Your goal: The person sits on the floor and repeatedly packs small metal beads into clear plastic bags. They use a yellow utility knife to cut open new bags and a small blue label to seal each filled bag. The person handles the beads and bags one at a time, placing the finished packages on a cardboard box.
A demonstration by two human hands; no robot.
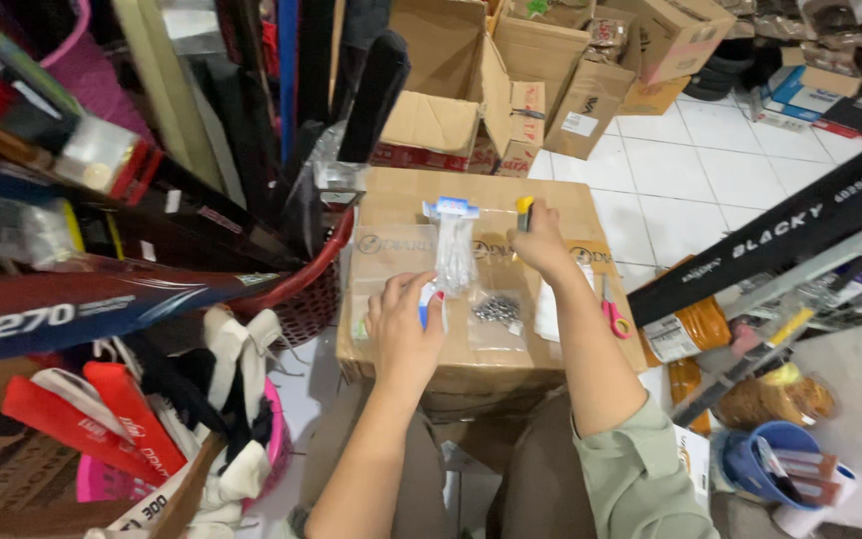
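Note:
My left hand [403, 321] rests on a closed cardboard box [391, 344] and grips the lower end of a clear plastic packet [455, 255] with a blue and white header card. My right hand [541, 245] is raised over the box's far part, shut on a small tool with a yellow and black handle [525, 212]. A small clear bag of dark metal bits [498, 309] lies on the box between my hands. Pink-handled scissors [613, 314] lie near the box's right edge.
A red basket [306, 294] and long dark rod sleeves [82, 304] crowd the left. Open cardboard boxes [471, 110] stand behind on white tiles. A long black rod tube [780, 235] crosses the right. A blue cup [765, 464] stands at lower right.

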